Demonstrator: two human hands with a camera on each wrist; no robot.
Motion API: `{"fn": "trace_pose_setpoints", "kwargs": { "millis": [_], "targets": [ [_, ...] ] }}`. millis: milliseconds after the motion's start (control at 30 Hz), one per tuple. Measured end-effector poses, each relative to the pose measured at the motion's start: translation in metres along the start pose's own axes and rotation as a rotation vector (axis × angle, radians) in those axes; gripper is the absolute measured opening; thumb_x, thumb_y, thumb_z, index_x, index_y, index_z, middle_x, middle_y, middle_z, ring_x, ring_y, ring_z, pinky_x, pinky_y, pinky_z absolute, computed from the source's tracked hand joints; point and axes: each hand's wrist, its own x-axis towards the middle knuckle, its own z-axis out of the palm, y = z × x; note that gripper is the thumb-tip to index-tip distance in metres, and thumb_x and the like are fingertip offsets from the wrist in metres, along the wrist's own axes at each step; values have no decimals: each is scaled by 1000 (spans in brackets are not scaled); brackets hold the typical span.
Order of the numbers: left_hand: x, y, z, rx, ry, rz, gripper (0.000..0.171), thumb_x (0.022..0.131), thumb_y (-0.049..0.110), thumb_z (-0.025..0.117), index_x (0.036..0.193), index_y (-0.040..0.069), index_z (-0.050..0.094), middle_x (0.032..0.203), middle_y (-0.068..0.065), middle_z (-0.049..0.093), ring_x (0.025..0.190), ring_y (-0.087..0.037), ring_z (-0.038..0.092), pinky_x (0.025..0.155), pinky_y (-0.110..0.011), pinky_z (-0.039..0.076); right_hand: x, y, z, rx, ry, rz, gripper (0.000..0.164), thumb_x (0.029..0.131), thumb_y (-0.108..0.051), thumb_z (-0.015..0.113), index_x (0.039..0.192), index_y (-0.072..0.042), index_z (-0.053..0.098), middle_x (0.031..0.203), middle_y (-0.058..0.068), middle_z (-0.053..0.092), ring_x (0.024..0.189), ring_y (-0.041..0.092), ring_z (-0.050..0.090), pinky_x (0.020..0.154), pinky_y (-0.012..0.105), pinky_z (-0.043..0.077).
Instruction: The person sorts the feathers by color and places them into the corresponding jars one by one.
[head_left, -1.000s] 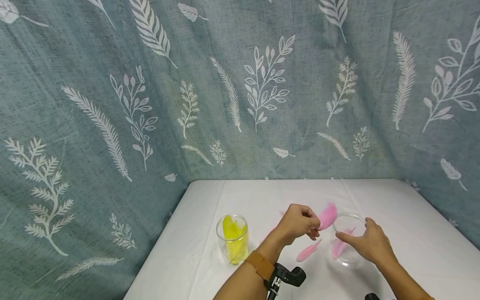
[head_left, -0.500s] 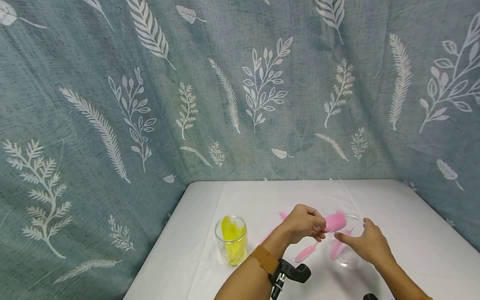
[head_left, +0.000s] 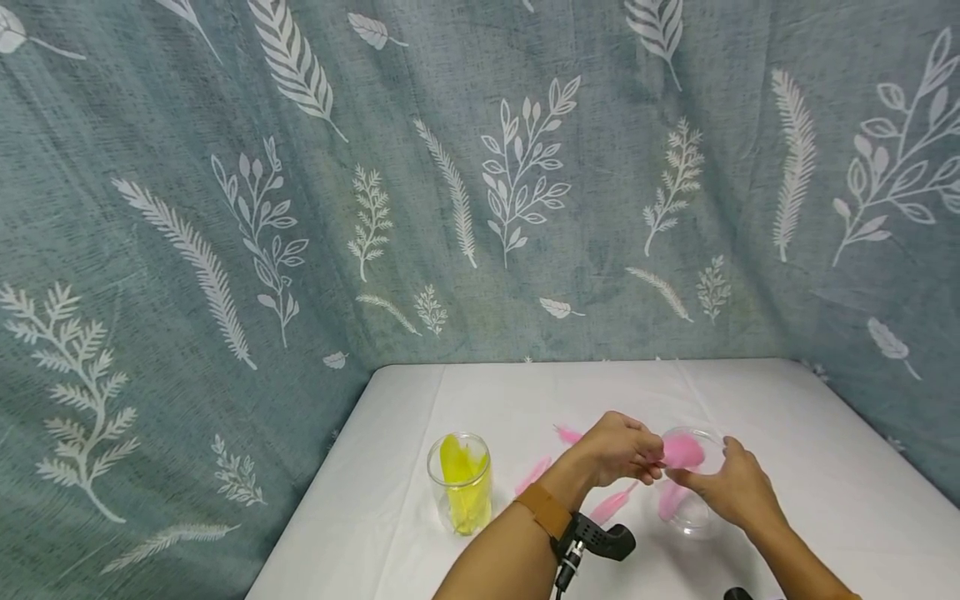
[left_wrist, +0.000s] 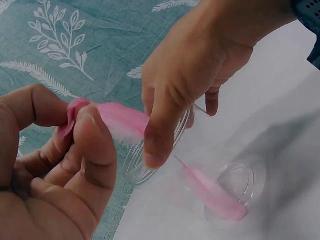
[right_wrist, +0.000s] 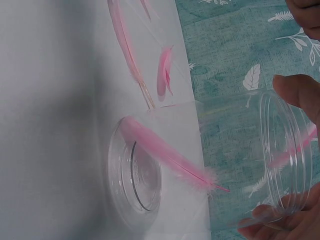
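Observation:
My left hand (head_left: 624, 450) pinches a fluffy pink feather (head_left: 684, 450) between thumb and fingers; in the head view the feather overlaps the mouth of a clear plastic jar (right_wrist: 235, 125). With thumb and fingers spread across its rim, my right hand (head_left: 738, 486) grips this jar. Inside it, one pink feather (right_wrist: 165, 155) leans from the base up along the wall. The left wrist view shows the held feather (left_wrist: 122, 119) reaching to the rim, partly hidden behind the right hand (left_wrist: 185, 75).
Left of the hands stands a clear jar (head_left: 487, 500) with several yellow feathers (head_left: 465, 483). Loose pink feathers lie on the white table: one in front (head_left: 611, 504), another beside the left forearm (head_left: 532, 473), one farther back (head_left: 567, 434). A leaf-patterned curtain (head_left: 450, 208) hangs behind.
My left hand has moved right, bringing the pink feather from beside the jar to over its mouth. My right hand has kept its hold on the rim.

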Motion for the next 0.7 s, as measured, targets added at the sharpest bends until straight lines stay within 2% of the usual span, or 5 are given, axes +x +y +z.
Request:
{"fn": "trace_pose_setpoints", "kwargs": {
  "millis": [200, 400, 700],
  "targets": [
    [1, 0, 8, 44, 28, 6, 14, 75, -8, 60, 63, -2, 58, 57, -10, 56, 45, -16, 52, 41, -23, 46, 1, 1, 0, -9, 16, -9, 127, 73, -64, 72, 137, 26, 11, 130, 50, 25, 117, 64, 31, 90, 70, 33],
    [3, 1, 13, 97, 52, -22, 14, 76, -6, 62, 64, -2, 59, 59, -10, 57, 44, -17, 51, 40, -23, 46, 2, 3, 1, 0, 9, -4, 127, 73, -63, 73, 137, 26, 11, 130, 50, 25, 117, 64, 31, 90, 70, 33],
    [7, -2, 17, 103, 99, -50, 12, 77, -5, 63, 66, -2, 60, 57, -12, 59, 43, -16, 50, 39, -22, 44, 1, 4, 1, 5, 12, -15, 123, 75, -61, 73, 137, 26, 13, 129, 50, 27, 116, 64, 32, 90, 69, 33]
  ]
}}
